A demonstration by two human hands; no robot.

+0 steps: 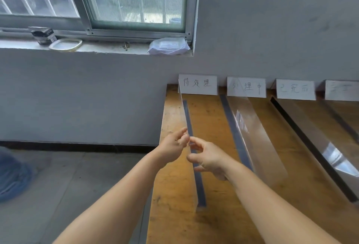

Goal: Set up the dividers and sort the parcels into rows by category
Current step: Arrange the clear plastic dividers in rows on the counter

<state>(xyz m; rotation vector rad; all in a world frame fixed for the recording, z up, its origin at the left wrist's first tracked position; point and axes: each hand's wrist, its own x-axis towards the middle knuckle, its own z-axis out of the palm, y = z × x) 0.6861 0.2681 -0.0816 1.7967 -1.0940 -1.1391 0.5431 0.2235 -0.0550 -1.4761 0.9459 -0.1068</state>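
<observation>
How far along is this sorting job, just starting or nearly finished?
Early. Four label cards stand along the wall, and two clear dividers already sit on the table. Both hands, left and right, are holding another clear divider over the leftmost strip. No parcels are in the rows yet.

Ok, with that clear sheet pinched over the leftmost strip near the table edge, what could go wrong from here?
1. The clear divider is held only by fingertips of the left hand and right hand; it could slip or tip.
2. It may miss the grey strip and lean.
3. The table edge is close; a dropped sheet could fall to the floor.
</observation>
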